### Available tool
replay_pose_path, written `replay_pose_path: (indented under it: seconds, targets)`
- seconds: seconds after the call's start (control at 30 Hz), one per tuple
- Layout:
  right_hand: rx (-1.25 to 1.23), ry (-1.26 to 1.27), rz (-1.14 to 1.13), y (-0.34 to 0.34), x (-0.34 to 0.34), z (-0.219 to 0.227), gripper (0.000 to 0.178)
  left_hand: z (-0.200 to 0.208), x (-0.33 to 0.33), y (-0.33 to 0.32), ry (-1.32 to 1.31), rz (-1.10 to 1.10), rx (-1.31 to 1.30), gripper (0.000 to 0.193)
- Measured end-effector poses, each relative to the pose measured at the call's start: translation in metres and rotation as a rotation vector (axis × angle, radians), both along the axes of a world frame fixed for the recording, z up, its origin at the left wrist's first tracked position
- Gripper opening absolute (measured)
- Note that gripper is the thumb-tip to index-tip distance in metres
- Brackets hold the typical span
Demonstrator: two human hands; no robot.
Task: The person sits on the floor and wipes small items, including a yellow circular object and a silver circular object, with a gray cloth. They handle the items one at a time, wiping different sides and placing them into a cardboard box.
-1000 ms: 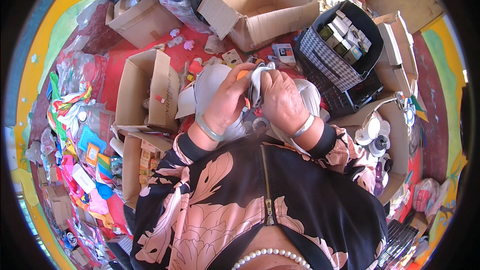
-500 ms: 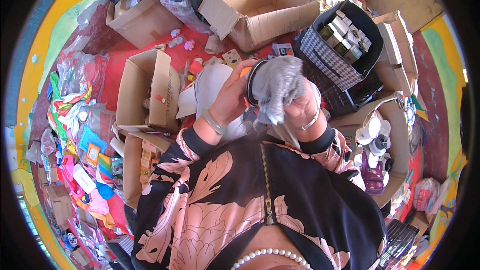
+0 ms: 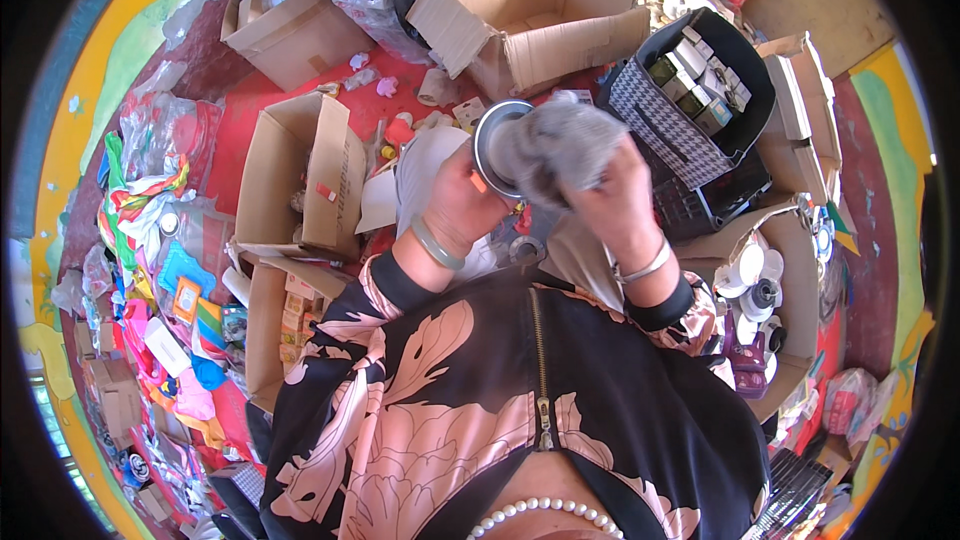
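Observation:
In front of my chest, my left hand (image 3: 462,202) is closed round a round, cup-like thing (image 3: 484,143) with a dark rim and a pale, shiny inside. A bit of orange shows beside my fingers. My right hand (image 3: 618,202) grips a bunched grey cloth (image 3: 572,145), which is blurred by motion and presses up to the open side of the round thing. The cloth covers part of the rim. Whether it reaches the bottom inside I cannot tell.
Open cardboard boxes stand ahead (image 3: 575,55) and at left (image 3: 332,180). A houndstooth-patterned bin (image 3: 665,115) of small boxes is at far right. Nearer on the right, a carton (image 3: 795,340) holds white cups and a purple thing. Colourful plastic goods (image 3: 190,340) litter the red floor at left.
The round thing has turned, so its pale inside now faces up more. My right hand has shifted right and the cloth has moved across the opening. The view has shifted slightly.

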State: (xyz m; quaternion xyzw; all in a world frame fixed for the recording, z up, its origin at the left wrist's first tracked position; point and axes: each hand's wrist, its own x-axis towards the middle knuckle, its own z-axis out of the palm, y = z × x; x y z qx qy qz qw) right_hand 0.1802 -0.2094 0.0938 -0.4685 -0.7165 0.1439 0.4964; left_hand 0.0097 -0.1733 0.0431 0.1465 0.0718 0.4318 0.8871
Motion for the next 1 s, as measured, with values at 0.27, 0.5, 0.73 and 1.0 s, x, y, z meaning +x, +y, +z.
replay_pose_path:
  seconds: [0.27, 0.5, 0.73, 1.0]
  targets:
    - [0.180, -0.091, -0.005, -0.001, -0.018, 0.001, 0.048, 0.006, 0.016, -0.012, 0.181, 0.040, 0.106, 0.036]
    - [0.008, -0.025, 0.329, 0.006, -0.003, -0.013, 0.044, 0.000, 0.014, -0.011, 0.128, 0.012, 0.094, 0.035]
    - [-0.194, -0.344, 0.594, 0.007, 0.035, 0.000, 0.032, -0.003, 0.004, -0.010, 0.231, -0.046, 0.112, 0.036]
    - [0.171, -0.404, 0.219, 0.001, -0.011, 0.015, 0.055, 0.008, 0.012, -0.028, 0.346, 0.210, 0.413, 0.039]
